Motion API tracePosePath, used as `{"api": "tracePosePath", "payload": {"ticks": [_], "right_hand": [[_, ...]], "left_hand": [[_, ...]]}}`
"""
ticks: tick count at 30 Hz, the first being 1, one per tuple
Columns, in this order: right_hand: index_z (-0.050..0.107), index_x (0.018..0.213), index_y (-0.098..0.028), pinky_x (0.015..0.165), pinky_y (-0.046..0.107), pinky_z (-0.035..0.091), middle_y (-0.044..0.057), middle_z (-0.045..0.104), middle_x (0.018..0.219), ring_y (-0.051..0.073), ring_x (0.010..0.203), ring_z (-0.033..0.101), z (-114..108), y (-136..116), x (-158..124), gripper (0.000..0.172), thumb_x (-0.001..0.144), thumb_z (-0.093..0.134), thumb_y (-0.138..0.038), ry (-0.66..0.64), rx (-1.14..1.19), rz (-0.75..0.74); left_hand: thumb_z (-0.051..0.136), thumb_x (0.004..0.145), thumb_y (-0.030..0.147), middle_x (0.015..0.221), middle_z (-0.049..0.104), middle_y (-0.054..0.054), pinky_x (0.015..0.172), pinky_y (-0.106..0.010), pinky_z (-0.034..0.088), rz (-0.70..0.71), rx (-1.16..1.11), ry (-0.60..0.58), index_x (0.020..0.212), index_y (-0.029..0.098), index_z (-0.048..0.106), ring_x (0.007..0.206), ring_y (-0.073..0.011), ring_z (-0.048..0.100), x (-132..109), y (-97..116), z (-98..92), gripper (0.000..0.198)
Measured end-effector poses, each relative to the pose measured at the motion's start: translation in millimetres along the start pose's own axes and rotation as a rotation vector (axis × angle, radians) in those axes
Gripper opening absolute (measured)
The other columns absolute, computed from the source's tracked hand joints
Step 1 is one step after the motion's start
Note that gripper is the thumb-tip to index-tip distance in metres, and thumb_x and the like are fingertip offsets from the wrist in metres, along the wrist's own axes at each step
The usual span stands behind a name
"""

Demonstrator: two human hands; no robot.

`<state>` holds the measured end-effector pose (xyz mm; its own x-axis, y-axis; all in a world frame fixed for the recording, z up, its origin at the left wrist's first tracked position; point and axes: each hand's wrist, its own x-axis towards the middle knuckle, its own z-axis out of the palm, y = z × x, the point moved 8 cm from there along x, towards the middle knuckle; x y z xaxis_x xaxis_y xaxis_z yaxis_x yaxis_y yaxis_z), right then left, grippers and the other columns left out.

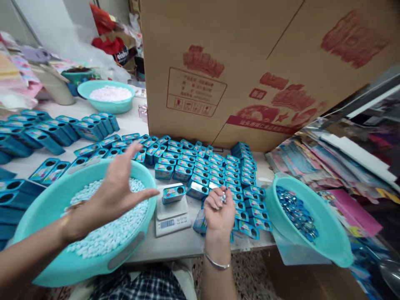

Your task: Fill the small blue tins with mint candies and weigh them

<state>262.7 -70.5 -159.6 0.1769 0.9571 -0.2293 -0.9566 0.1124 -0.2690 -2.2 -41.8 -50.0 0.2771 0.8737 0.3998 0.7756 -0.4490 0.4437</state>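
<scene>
Two hands raised: left hand (pixel 115 196) spread above tablet basin (pixel 46 200) at desk's (pixel 175 246) front-left edge; right hand (pixel 220 210) curled around small caps (pixel 223 196) beside the tin (pixel 174 194). Risk: loose curl may spill caps.

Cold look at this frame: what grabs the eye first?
The mass of small teal rectangular tins in rows across the middle, in front of a large brown cardboard box with red print. Front left, the open left hand hovers over a wide teal plastic basin of small white tablets. The right hand pinches small silvery pieces beside a white digital scale, with a second teal basin of shiny blue pieces at right.
</scene>
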Motion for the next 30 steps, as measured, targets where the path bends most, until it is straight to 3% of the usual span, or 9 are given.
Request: {"api": "tracePosePath", "payload": {"ticks": [2, 4, 7, 11, 16, 22, 27, 30], "right_hand": [[0.049, 0.085, -0.019, 0.039, 0.014, 0.03, -0.009, 0.043, 0.062, 0.003, 0.042, 0.035, 4.6, 8.5, 5.3, 0.006, 0.087, 0.052, -0.024, 0.013, -0.011, 0.018], [0.049, 0.086, -0.019, 0.042, 0.014, 0.032, -0.009, 0.043, 0.062, 0.003, 0.045, 0.038, 6.6, 17.5, 11.4, 0.006, 0.087, 0.052, -0.025, 0.045, -0.017, 0.037], [0.048, 0.086, -0.02, 0.046, 0.014, 0.035, -0.009, 0.042, 0.063, 0.004, 0.05, 0.041, 7.7, 29.0, 20.2, 0.008, 0.085, 0.055, -0.025, 0.086, -0.067, 0.048], [0.047, 0.083, -0.021, 0.046, 0.015, 0.034, -0.009, 0.039, 0.062, 0.004, 0.05, 0.039, 9.9, 40.4, 28.2, 0.01, 0.084, 0.056, -0.024, 0.099, -0.105, 0.053], [0.046, 0.081, -0.021, 0.046, 0.016, 0.034, -0.01, 0.036, 0.061, 0.004, 0.048, 0.037, 12.3, 44.3, 32.8, 0.01, 0.085, 0.055, -0.024, 0.079, -0.191, 0.031], [0.047, 0.08, -0.021, 0.046, 0.015, 0.038, -0.01, 0.041, 0.061, 0.004, 0.048, 0.039, 8.0, 38.8, 35.5, 0.014, 0.081, 0.06, -0.025, 0.111, -0.169, -0.024], [0.05, 0.079, -0.021, 0.058, 0.019, 0.049, -0.008, 0.05, 0.063, 0.005, 0.058, 0.052, -2.4, 32.2, 29.1, 0.013, 0.079, 0.062, -0.025, 0.197, -0.135, -0.044], [0.052, 0.078, -0.022, 0.064, 0.023, 0.053, -0.007, 0.056, 0.065, 0.007, 0.063, 0.058, -8.4, 24.0, 22.8, 0.013, 0.078, 0.064, -0.027, 0.225, -0.177, -0.081]], "left_hand": [[0.057, 0.071, 0.069, 0.148, 0.037, -0.006, 0.112, -0.054, 0.031, -0.165, 0.009, 0.037, 0.149, 0.028, 0.013, 0.135, -0.0363, 0.036, -14.7, -34.1, -26.5, 0.098], [0.055, 0.07, 0.069, 0.143, 0.044, -0.004, 0.109, -0.058, 0.034, -0.308, 0.018, 0.019, 0.147, 0.031, 0.021, 0.13, -0.0374, 0.042, -34.9, -67.2, -36.5, 0.092], [0.053, 0.067, 0.07, 0.14, 0.047, -0.001, 0.106, -0.062, 0.036, -0.414, -0.003, -0.026, 0.142, 0.037, 0.029, 0.126, -0.04, 0.045, -60.6, -100.1, -32.9, 0.085], [0.054, 0.067, 0.067, 0.139, 0.048, 0.005, 0.101, -0.058, 0.043, -0.419, -0.045, -0.069, 0.137, 0.044, 0.035, 0.12, -0.0406, 0.051, -69.3, -110.8, -19.1, 0.076], [0.053, 0.081, 0.056, 0.143, 0.046, 0.001, 0.106, -0.05, 0.04, -0.186, -0.063, -0.178, 0.143, 0.037, 0.027, 0.128, -0.0317, 0.046, -52.3, -85.1, 7.5, 0.07], [0.055, 0.086, 0.048, 0.144, 0.045, -0.009, 0.111, -0.05, 0.028, 0.127, -0.09, -0.349, 0.144, 0.026, 0.027, 0.131, -0.0298, 0.042, -25.3, -21.3, 62.4, 0.068], [0.068, 0.076, 0.035, 0.129, 0.058, -0.015, 0.112, -0.059, 0.016, 0.207, 0.023, -0.478, 0.133, 0.016, 0.043, 0.128, -0.0347, 0.044, -10.9, 13.4, 124.2, 0.065], [0.065, 0.075, 0.027, 0.105, 0.068, -0.01, 0.112, -0.058, 0.017, 0.189, -0.03, -0.491, 0.115, 0.018, 0.056, 0.108, -0.0296, 0.059, -5.1, 20.0, 137.2, 0.042]]}}
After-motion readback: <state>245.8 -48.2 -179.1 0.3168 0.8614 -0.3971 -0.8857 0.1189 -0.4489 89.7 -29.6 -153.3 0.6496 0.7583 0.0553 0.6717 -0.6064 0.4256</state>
